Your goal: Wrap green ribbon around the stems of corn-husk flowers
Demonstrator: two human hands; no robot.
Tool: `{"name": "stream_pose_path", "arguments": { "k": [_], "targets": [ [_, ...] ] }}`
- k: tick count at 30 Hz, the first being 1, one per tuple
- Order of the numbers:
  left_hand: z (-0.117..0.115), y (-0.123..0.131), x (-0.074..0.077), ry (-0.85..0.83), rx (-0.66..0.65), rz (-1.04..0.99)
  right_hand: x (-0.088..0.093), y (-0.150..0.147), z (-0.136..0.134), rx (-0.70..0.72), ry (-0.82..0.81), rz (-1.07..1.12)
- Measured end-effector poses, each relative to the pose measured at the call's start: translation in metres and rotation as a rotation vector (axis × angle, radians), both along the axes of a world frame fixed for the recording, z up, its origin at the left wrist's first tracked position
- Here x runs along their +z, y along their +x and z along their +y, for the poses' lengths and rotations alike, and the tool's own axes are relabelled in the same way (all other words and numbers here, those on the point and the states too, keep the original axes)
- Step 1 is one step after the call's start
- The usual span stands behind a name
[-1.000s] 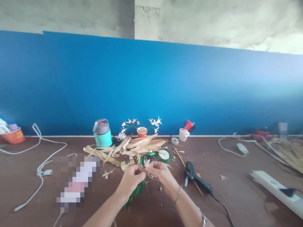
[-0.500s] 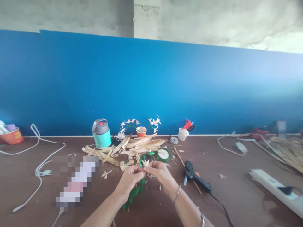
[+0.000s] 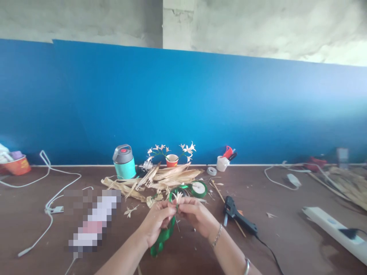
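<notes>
My left hand (image 3: 157,220) and my right hand (image 3: 194,214) meet above the brown table (image 3: 286,236), both pinched on a small pale husk flower (image 3: 177,197). A green ribbon (image 3: 162,238) hangs from under my left hand down to the table. Just behind the hands lie a green ribbon roll (image 3: 198,188) and a pile of dried husks (image 3: 160,177). A black glue gun (image 3: 239,219) lies to the right of my right hand, with a thin wooden stick (image 3: 219,194) beside it.
A teal flask (image 3: 124,161), a small red cup of husk flowers (image 3: 172,159), a tape roll (image 3: 211,170) and a white cup (image 3: 221,163) stand along the blue wall. White cables (image 3: 50,187) run at the left. A white power strip (image 3: 335,228) lies at the right.
Both hands have shifted slightly and drawn closer around the flower. The green ribbon now hangs lower and longer below my left hand.
</notes>
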State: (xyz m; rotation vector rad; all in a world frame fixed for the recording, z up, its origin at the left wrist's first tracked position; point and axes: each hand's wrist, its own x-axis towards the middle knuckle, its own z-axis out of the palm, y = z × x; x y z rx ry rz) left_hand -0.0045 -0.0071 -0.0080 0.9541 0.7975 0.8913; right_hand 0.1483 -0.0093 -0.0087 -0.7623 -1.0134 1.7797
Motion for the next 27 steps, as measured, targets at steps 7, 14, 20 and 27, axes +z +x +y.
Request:
{"name": "stream_pose_path", "arguments": {
  "k": [7,14,20,27],
  "targets": [
    [-0.0022,-0.0013,0.0003,-0.033,-0.102,-0.047,-0.0059,0.001,-0.0002,0.014,0.006,0.012],
    [-0.0042,-0.0015,0.0022,-0.04,-0.094,-0.052,-0.0028,0.0007,-0.0013,0.012,-0.007,0.028],
    [-0.0009,-0.0022,-0.0006,0.09,-0.026,0.162,0.0005,-0.0003,-0.0024,-0.066,0.029,-0.084],
    [-0.0013,-0.0008,-0.0034,0.131,0.069,0.349,-0.0018,0.0005,0.0026,-0.155,0.056,-0.295]
  ]
}}
